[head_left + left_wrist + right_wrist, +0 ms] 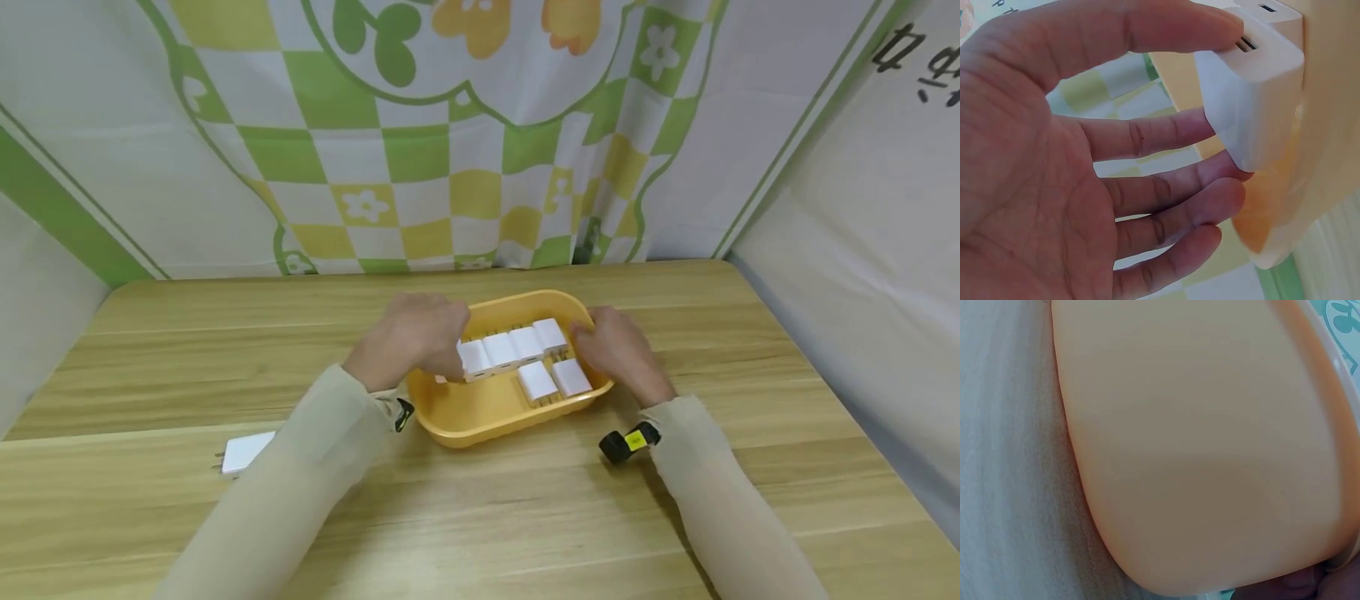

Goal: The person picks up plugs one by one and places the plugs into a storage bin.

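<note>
A yellow plastic basket [480, 410] stands on the table with several white plug chargers in it, most in a row [498, 350] along the far side. Two more chargers [553, 381] lie nearer the front rim at the right. My left hand [416, 335] reaches in over the left end. In the left wrist view it pinches a white charger [1254, 103], thumb on the port face and fingertips behind. My right hand [621, 346] grips the basket's right end; only some fingers [1291, 586] show under the rim in the right wrist view.
Another white charger [246, 452] lies on the wooden table [480, 517] at the left, prongs pointing left, partly covered by my left sleeve. A checked green and yellow curtain [420, 200] hangs behind the table's far edge. White cloth [862, 250] hangs along the right side.
</note>
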`<state>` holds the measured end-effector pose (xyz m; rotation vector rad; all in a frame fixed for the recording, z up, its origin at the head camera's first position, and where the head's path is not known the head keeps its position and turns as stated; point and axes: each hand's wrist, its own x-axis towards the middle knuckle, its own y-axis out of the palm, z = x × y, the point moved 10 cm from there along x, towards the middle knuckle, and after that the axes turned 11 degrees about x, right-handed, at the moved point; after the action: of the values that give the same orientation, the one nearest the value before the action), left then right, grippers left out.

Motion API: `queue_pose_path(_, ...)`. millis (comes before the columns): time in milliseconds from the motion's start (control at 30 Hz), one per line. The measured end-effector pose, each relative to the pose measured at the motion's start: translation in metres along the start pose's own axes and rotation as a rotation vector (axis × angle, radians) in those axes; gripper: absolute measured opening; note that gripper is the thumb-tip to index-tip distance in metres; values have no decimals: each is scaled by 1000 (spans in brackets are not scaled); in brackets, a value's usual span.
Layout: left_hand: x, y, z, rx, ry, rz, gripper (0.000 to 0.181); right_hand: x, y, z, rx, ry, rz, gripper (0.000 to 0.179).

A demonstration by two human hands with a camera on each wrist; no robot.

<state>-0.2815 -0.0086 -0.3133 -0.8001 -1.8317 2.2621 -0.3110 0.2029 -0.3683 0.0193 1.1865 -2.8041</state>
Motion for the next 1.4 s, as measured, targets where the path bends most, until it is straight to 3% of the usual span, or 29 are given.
queue_pose_path(367, 7, 20, 0, 55, -33, 97, 29, 2, -1, 1, -31, -6, -12, 28)
queue_pose_path(833, 14, 28, -3, 118, -42, 65, 20, 2, 0, 4, -19, -21, -11, 28)
queue_pose_path(1400, 14, 28, -7, 143, -33, 47, 17, 0, 0, 2, -13, -7, -1, 28)
